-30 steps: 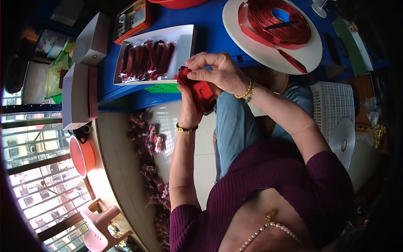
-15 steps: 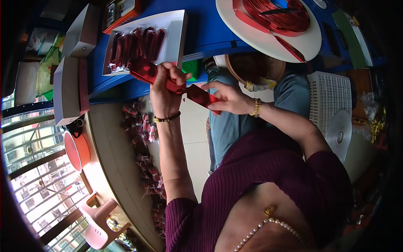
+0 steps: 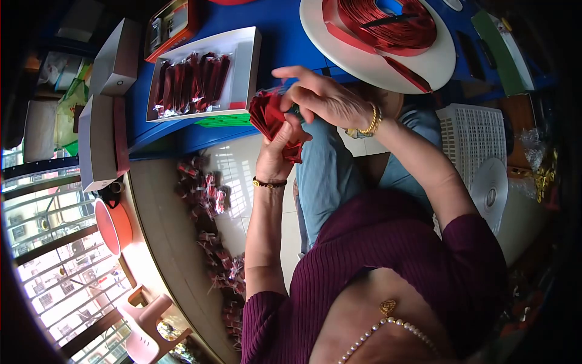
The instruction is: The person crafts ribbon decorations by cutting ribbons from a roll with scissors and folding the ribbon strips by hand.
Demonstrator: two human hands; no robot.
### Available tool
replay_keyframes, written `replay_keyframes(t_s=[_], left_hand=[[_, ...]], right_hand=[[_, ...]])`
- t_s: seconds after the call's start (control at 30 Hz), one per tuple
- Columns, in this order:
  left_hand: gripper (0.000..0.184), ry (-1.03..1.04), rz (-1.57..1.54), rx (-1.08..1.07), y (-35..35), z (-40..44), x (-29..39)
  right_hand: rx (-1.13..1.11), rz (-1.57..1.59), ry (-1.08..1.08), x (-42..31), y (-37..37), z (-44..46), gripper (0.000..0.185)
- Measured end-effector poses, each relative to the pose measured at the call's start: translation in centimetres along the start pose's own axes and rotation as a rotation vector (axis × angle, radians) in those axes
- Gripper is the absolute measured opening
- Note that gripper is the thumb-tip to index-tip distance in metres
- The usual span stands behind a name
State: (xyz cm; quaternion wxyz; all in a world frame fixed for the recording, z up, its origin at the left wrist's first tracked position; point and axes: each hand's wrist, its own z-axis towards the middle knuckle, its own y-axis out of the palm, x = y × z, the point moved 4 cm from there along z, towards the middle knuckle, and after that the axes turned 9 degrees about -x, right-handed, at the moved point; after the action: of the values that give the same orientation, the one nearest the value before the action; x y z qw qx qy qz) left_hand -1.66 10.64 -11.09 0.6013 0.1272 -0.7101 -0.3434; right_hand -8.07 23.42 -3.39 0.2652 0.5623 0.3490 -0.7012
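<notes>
My left hand (image 3: 280, 144) is closed around a folded bundle of shiny red ribbon (image 3: 265, 114), its layers fanned at the top and a loose part below the fingers. Some clear, glossy material shows at the bundle's upper edge. Just right of the bundle is my right hand (image 3: 330, 103), with its index finger stretched out and the other fingers bent and apart; nothing shows clearly between them. A large roll of red ribbon (image 3: 418, 36) lies on a round white board (image 3: 364, 70), with a dark slim tool (image 3: 388, 21) on top.
A white box (image 3: 245, 67) of red ribbon packs (image 3: 191, 82) in clear wrap stands on the blue table (image 3: 282, 36). Under the table edge is a green basket (image 3: 224, 120). Red bundles (image 3: 212, 194) lie on the floor at left; a white crate (image 3: 473, 133) stands at right.
Both hands have drawn together, with my left hand moving right, away from the box. My right hand has left the lower ribbon end and risen; the ribbon is now bunched in my left hand.
</notes>
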Motion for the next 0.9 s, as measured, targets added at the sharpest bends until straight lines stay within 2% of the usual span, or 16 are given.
replay_keyframes(t_s=[0.07,0.1,0.13,0.2,0.23,0.37,0.47,0.5,0.53,0.6,0.63,0.67,0.73,0.77,0.87,0.9], left_hand=[[0.029,-0.058,-0.081,0.011,0.3,-0.4,-0.7],[0.029,-0.056,-0.09,0.014,0.6,-0.5,-1.1],[0.029,-0.09,-0.122,0.005,0.9,-0.8,-1.8],[0.029,-0.127,-0.166,0.001,1.6,-1.2,-3.0],[0.029,-0.16,-0.194,0.013,2.1,-1.4,-3.7],[0.033,-0.257,-0.207,-0.006,3.3,-2.7,-6.6],[0.035,-0.297,-0.12,-0.031,4.2,-3.6,-8.3],[0.036,-0.324,-0.089,-0.021,4.6,-3.9,-8.7],[0.035,-0.322,-0.056,-0.032,4.6,-3.9,-9.3],[0.031,-0.381,0.042,-0.034,5.0,-4.2,-9.1],[0.028,-0.44,0.142,-0.037,5.1,-4.3,-9.0],[0.028,-0.442,0.141,-0.038,4.9,-4.4,-9.1],[0.023,-0.322,0.335,-0.031,4.9,-4.1,-8.8],[0.022,-0.207,0.272,0.09,4.9,-4.1,-8.7],[0.02,-0.214,0.162,0.149,5.1,-4.2,-8.3],[0.02,-0.213,0.163,0.152,4.9,-4.4,-8.4]], right_hand=[[0.094,0.096,0.039,2.4,0.2,-1.8,0.057],[0.118,0.111,0.054,3.7,0.7,-2.7,0.057],[0.136,0.156,0.054,4.6,1.1,-3.2,0.066],[0.103,0.388,0.105,5.6,2.7,-4.7,0.067],[0.057,0.546,0.202,6.2,3.3,-5.1,0.07],[0.069,0.679,0.352,6.4,4.2,-6.2,0.071],[0.112,0.688,0.434,6.9,4.5,-6.8,0.066],[0.166,0.698,0.493,6.0,4.4,-7.3,0.054],[0.164,0.698,0.496,6.3,4.5,-7.7,0.054],[0.172,0.634,0.465,7.6,4.8,-8.4,0.042],[0.279,0.577,0.371,8.1,5.0,-8.3,0.03],[0.281,0.577,0.372,8.7,5.1,-8.6,0.03],[0.356,0.477,0.276,7.9,4.7,-8.9,0.024],[0.357,0.479,0.278,7.9,4.8,-9.0,0.024],[0.379,0.332,0.231,7.3,4.9,-9.1,0.021],[0.361,0.28,0.346,6.9,5.0,-9.1,0.026]])
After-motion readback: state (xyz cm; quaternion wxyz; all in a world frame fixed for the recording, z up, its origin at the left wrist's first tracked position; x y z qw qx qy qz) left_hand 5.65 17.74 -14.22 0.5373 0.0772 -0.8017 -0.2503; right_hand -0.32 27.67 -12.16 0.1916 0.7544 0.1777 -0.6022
